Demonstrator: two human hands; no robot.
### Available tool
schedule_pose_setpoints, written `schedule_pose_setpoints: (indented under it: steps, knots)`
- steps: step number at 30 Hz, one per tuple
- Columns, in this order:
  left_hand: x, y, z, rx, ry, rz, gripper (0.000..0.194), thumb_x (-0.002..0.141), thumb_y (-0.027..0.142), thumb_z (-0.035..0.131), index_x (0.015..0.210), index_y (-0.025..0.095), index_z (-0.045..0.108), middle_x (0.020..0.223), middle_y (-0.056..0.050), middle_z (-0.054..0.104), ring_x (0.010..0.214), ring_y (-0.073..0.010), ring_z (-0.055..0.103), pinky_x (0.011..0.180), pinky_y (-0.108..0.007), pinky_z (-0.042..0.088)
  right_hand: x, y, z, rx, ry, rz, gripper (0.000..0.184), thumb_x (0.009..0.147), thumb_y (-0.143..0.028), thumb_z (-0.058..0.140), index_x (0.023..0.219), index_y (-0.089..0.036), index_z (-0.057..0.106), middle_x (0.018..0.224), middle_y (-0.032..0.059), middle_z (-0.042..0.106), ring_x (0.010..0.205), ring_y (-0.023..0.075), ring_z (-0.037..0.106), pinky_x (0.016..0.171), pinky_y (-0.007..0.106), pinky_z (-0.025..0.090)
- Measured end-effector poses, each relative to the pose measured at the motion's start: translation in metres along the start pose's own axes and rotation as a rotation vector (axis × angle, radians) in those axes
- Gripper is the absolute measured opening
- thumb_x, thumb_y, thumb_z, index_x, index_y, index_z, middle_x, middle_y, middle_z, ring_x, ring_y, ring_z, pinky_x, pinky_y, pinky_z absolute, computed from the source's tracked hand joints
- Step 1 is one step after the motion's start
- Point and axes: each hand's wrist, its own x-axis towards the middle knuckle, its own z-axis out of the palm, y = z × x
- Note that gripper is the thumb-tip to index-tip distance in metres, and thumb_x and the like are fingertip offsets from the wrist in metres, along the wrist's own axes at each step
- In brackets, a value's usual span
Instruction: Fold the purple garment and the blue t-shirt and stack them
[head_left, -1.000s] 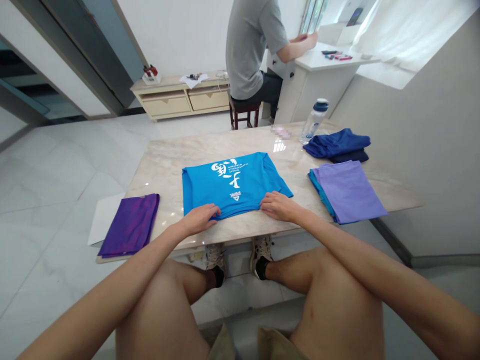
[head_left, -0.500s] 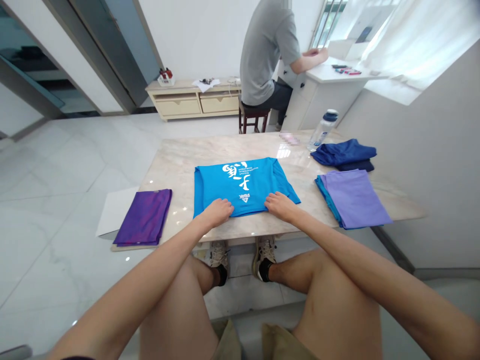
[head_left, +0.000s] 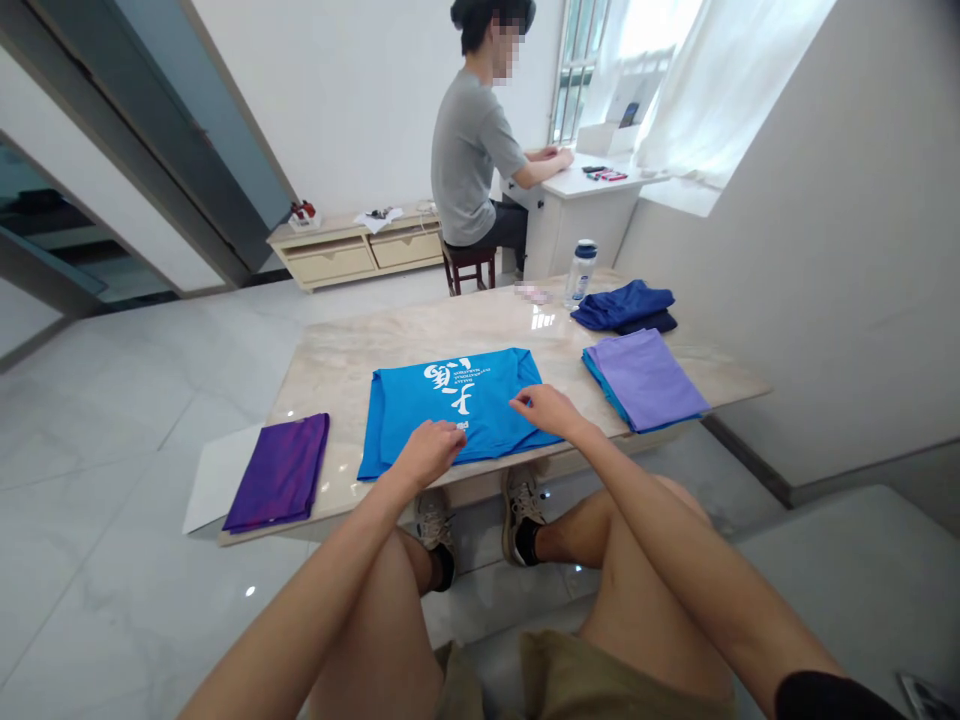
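Left hand [head_left: 430,452] and right hand [head_left: 549,411] are curling, maybe empty, over the blue shirt [head_left: 484,400], which is lying part-folded on the table [head_left: 352,345], not yet small like the purple cloth [head_left: 279,472].

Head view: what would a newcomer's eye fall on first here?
Probably the bright blue garment with white lettering, spread near the front of the pale table, with the person's left grip and right grip at its near side. Next come the purple folded cloth at the table's left end and the lavender cloth atop a stack at the right. Beyond, a person in grey sits at a white desk.
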Motion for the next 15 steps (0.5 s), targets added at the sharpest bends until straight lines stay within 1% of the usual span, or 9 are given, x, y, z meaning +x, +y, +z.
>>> schedule_pose_setpoints:
  steps: [2,3,5,8,12,15]
  knots:
    - [0.020,0.026,0.002,-0.067,0.026,-0.062,0.025,0.108,0.021,0.056,0.110,0.024,0.081,0.115,-0.010,0.082,0.114,-0.0269,0.074,0.095,-0.032,0.052,0.002,0.023,-0.014,0.014,0.130,0.102,0.032,0.111,-0.036,0.058,0.115,-0.018,0.084,0.119,0.0119,0.084,0.112,0.0248,0.077,0.086,0.025,0.050]
    - [0.032,0.040,0.004,-0.104,0.030,-0.098,0.025,0.108,0.021,0.057,0.111,0.024,0.081,0.117,-0.010,0.081,0.115,-0.0268,0.074,0.096,-0.032,0.052,0.001,0.033,-0.018,0.022,0.169,0.141,0.031,0.111,-0.033,0.058,0.117,-0.017,0.084,0.119,0.0128,0.084,0.112,0.0248,0.077,0.086,0.025,0.050]
    - [0.057,0.067,0.008,-0.173,0.035,-0.165,0.026,0.107,0.021,0.057,0.114,0.025,0.081,0.121,-0.009,0.081,0.118,-0.0265,0.073,0.099,-0.032,0.052,-0.004,0.051,-0.021,0.044,0.206,0.197,0.032,0.110,-0.030,0.057,0.119,-0.016,0.083,0.118,0.0134,0.084,0.110,0.0241,0.077,0.086,0.025,0.050]
    - [0.096,0.101,0.016,-0.228,0.034,-0.241,0.026,0.108,0.024,0.057,0.120,0.023,0.079,0.127,-0.011,0.080,0.122,-0.0265,0.073,0.102,-0.032,0.053,-0.015,0.070,-0.015,0.059,0.237,0.253,0.032,0.111,-0.031,0.056,0.118,-0.017,0.083,0.117,0.0134,0.084,0.107,0.0235,0.078,0.084,0.025,0.050]
    - [0.137,0.130,0.029,-0.239,-0.003,-0.346,0.029,0.109,0.029,0.056,0.121,0.016,0.079,0.128,-0.019,0.079,0.120,-0.0304,0.076,0.098,-0.036,0.057,-0.027,0.088,-0.002,0.031,0.255,0.308,0.034,0.112,-0.035,0.055,0.112,-0.017,0.084,0.112,0.0135,0.084,0.102,0.0235,0.078,0.080,0.025,0.048]
    - [0.154,0.143,0.040,-0.237,-0.038,-0.416,0.038,0.108,0.040,0.060,0.122,0.011,0.080,0.128,-0.025,0.078,0.121,-0.0358,0.076,0.098,-0.040,0.059,-0.031,0.100,0.006,-0.004,0.247,0.331,0.036,0.113,-0.034,0.051,0.107,-0.017,0.083,0.109,0.0132,0.084,0.099,0.0236,0.078,0.079,0.026,0.047]
